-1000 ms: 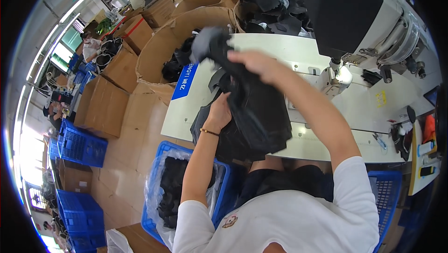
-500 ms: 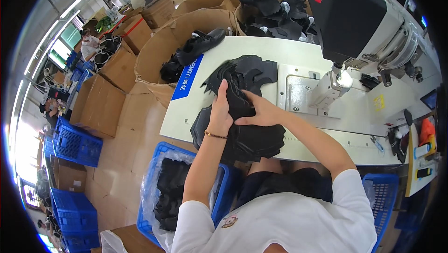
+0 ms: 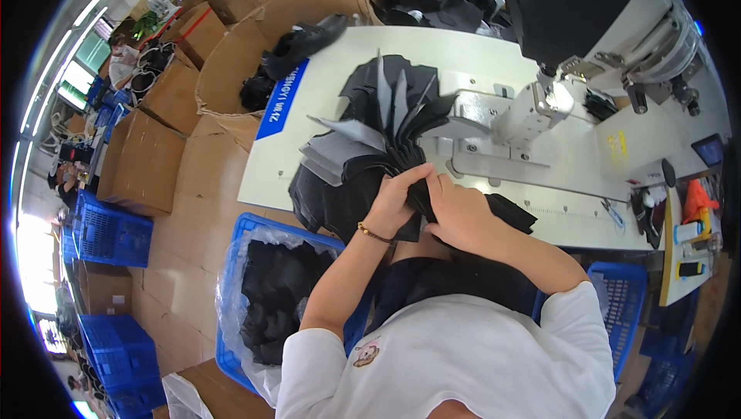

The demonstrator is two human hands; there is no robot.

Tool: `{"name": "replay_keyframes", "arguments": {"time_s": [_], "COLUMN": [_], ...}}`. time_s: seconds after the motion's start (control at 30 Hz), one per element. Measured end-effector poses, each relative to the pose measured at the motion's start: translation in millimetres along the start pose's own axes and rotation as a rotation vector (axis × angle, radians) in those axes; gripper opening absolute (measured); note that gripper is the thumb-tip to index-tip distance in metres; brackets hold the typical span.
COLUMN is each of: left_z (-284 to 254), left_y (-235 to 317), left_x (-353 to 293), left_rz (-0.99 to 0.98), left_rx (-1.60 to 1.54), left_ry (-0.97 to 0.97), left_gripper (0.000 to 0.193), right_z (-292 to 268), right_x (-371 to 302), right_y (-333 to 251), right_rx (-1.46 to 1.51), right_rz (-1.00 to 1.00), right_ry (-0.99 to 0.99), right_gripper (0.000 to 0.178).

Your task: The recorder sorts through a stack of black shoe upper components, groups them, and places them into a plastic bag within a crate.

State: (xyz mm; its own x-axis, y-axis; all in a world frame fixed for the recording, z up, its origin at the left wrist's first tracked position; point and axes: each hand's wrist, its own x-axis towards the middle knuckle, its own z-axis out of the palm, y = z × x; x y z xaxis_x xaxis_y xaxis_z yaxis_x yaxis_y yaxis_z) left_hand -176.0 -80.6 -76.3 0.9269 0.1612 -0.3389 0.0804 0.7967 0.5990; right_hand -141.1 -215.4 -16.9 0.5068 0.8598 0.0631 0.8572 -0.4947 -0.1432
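Both my hands are closed on a stack of black shoe upper pieces (image 3: 401,149) over the front edge of the white sewing table. My left hand (image 3: 392,206) grips its near end from the left, and my right hand (image 3: 463,214) grips it from the right, with the fingers meeting on top. The far ends of the pieces fan apart, and some show grey undersides. More black pieces (image 3: 328,203) lie on the table beside my left hand, and another pile (image 3: 367,75) sits behind the fan. A few stick out (image 3: 513,214) past my right hand.
A post-bed sewing machine (image 3: 532,122) stands at the right with its lamp lit. Black shoes (image 3: 301,44) lie at the table's far left corner by large cardboard boxes (image 3: 270,13). A blue crate (image 3: 231,326) of black pieces is at my left. Small scissors (image 3: 614,214) lie at the right.
The stack of pieces has come nearer to my body, and its far ends have fanned apart. My hands have moved from its sides to grip its near end together.
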Motion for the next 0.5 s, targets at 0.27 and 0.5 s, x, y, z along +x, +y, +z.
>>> {"name": "replay_keyframes", "arguments": {"time_s": [0.27, 0.5], "left_z": [4, -5], "left_y": [-11, -18], "left_x": [-20, -31], "left_rz": [0.044, 0.053], "left_rx": [0.118, 0.076], "left_ry": [-0.149, -0.188], "left_gripper": [0.021, 0.035], "right_z": [-2, 24], "right_x": [0, 7], "right_y": [60, 53], "right_rx": [0.935, 1.061], "right_rz": [0.047, 0.047], "right_ry": [-0.016, 0.05], "right_gripper": [0.05, 0.041]}}
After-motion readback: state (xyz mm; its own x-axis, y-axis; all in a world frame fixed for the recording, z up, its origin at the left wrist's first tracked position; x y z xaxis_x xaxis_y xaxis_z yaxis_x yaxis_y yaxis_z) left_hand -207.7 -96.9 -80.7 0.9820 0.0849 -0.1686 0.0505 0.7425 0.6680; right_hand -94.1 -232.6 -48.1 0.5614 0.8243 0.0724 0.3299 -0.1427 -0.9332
